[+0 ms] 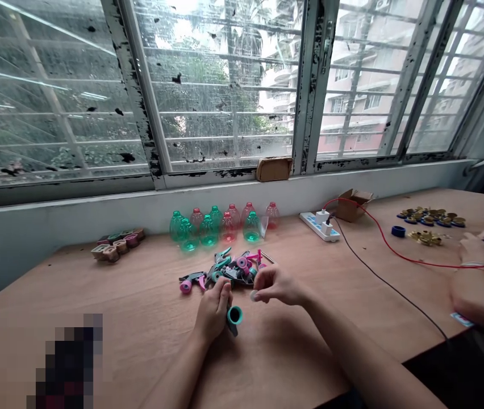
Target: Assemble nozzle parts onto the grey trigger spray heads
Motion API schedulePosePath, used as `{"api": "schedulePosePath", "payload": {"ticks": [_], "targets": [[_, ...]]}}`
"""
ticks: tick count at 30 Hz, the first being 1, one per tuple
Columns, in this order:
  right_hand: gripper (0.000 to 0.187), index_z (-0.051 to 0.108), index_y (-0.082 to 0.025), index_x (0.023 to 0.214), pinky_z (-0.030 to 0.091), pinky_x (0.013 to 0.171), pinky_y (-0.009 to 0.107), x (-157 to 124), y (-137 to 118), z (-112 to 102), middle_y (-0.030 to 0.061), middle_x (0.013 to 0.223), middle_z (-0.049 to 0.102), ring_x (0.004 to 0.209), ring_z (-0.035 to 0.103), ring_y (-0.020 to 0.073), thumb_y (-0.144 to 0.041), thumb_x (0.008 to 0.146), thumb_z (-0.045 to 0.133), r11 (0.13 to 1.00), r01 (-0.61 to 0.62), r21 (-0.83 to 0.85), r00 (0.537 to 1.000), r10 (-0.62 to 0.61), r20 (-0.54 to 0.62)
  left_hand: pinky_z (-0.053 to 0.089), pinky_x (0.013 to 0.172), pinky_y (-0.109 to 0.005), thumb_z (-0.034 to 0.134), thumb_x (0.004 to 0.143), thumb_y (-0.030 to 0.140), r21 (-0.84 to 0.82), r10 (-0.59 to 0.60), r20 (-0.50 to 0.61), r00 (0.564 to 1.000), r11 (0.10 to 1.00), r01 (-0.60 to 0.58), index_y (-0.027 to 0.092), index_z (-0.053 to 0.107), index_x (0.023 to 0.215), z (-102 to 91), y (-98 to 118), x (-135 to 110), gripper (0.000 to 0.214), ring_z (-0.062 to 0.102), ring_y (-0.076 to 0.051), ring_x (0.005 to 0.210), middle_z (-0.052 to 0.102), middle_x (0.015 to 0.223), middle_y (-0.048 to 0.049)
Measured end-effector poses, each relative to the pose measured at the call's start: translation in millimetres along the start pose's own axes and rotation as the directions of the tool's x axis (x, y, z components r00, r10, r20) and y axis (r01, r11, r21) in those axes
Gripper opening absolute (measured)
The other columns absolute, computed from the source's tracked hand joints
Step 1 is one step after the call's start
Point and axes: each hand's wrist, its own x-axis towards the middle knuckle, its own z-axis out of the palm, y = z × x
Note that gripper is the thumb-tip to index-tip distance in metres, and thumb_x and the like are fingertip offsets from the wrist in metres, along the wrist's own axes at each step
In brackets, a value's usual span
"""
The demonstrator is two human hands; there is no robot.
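My left hand [215,309] is closed around a spray-bottle trigger head [234,316], dark grey with a turquoise collar whose round opening faces me. To its right, my right hand [276,286] pinches a small whitish round piece [253,295] between thumb and fingers, a short way from the collar. Just beyond both hands lies a pile of spray trigger heads [233,270] in grey, pink and turquoise. One grey and pink trigger head [186,286] sits at the pile's left edge. My left palm and fingers hide part of the held head.
Several green and red clear bottles [208,232] stand by the wall. A power strip [319,227] with plugs, a cardboard box [353,207] and cables lie right of them. Small pots [118,245] are at the left. A co-worker's hands [480,250] work near gold and blue parts [432,217].
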Motion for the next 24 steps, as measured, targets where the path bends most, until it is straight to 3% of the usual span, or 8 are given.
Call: {"api": "schedulePosePath", "payload": {"ticks": [5, 11, 15, 19, 24], "targets": [[0.035, 0.069, -0.011, 0.072, 0.049, 0.053, 0.025, 19.9, -9.7, 27.5, 0.0022, 0.061, 0.065, 0.055, 0.06, 0.0126, -0.038, 0.055, 0.084, 0.996, -0.009, 0.091, 0.999, 0.005, 0.04, 0.036, 0.051, -0.022, 0.035, 0.093, 0.041, -0.052, -0.025, -0.113, 0.993, 0.998, 0.019, 0.02, 0.048, 0.074, -4.5, -3.9, 2.7, 0.031, 0.047, -0.012, 0.049, 0.05, 0.055, 0.0046], [0.035, 0.07, -0.011, 0.075, 0.049, 0.052, 0.025, 23.1, 23.9, 47.1, 0.0022, 0.063, 0.066, 0.051, 0.058, 0.0111, -0.038, 0.057, 0.083, 0.981, 0.011, 0.192, 1.0, -0.015, 0.016, 0.033, 0.049, -0.022, 0.039, 0.091, 0.043, 0.039, -0.021, -0.121, 0.992, 0.999, 0.026, 0.02, 0.047, 0.065, -5.4, -7.2, 2.6, 0.036, 0.045, -0.012, 0.047, 0.047, 0.049, 0.0046], [0.03, 0.071, -0.013, 0.078, 0.045, 0.049, 0.023, 17.3, 34.7, 47.4, 0.0013, 0.063, 0.063, 0.052, 0.056, 0.0106, -0.037, 0.062, 0.081, 0.99, 0.118, 0.081, 0.993, -0.115, -0.042, 0.031, 0.049, -0.021, 0.039, 0.092, 0.042, 0.077, -0.02, -0.124, 0.992, 0.997, 0.03, 0.019, 0.047, 0.064, -3.1, -6.1, 2.1, 0.036, 0.045, -0.011, 0.048, 0.046, 0.049, 0.0048], [0.022, 0.073, -0.015, 0.077, 0.043, 0.051, 0.021, 12.0, 30.0, 48.9, 0.0029, 0.073, 0.062, 0.058, 0.055, 0.0099, -0.034, 0.068, 0.078, 0.954, 0.275, -0.12, 0.953, -0.287, -0.096, 0.031, 0.05, -0.021, 0.039, 0.092, 0.04, 0.095, -0.01, -0.13, 0.991, 0.995, 0.022, 0.019, 0.048, 0.066, -1.3, -5.4, 1.9, 0.034, 0.047, -0.011, 0.05, 0.047, 0.052, 0.0046], [0.018, 0.073, -0.016, 0.077, 0.043, 0.05, 0.019, 9.0, 26.1, 52.1, 0.003, 0.078, 0.06, 0.057, 0.052, 0.0077, -0.034, 0.072, 0.074, 0.915, 0.336, -0.221, 0.925, -0.365, -0.105, 0.031, 0.05, -0.021, 0.039, 0.091, 0.039, 0.116, -0.02, -0.144, 0.989, 0.993, 0.037, 0.019, 0.049, 0.067, -1.6, -6.7, 1.9, 0.033, 0.046, -0.011, 0.049, 0.046, 0.051, 0.0051]]}}
